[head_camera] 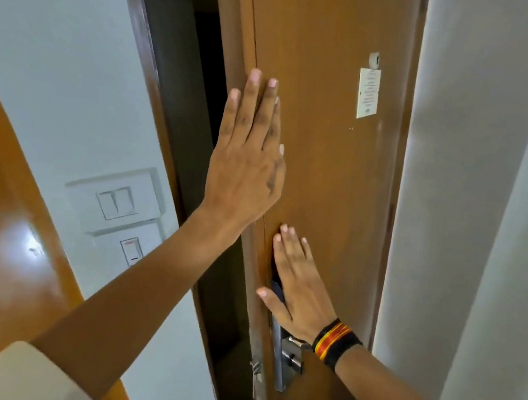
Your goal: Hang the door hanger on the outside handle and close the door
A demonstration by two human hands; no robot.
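Both the left hand (246, 163) and the right hand (296, 285) lie flat and open, holding nothing, on the door (322, 173), which looks heavy and stiff, best pushed near its edge.

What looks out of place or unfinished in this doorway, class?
The brown door stands ajar: a dark gap runs between its edge and the frame. Both hands, left hand and right hand, lie flat against it. No door hanger is visible; the handle is mostly hidden behind the right wrist.

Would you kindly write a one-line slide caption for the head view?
Left hand and right hand press flat on the brown door, not yet shut.
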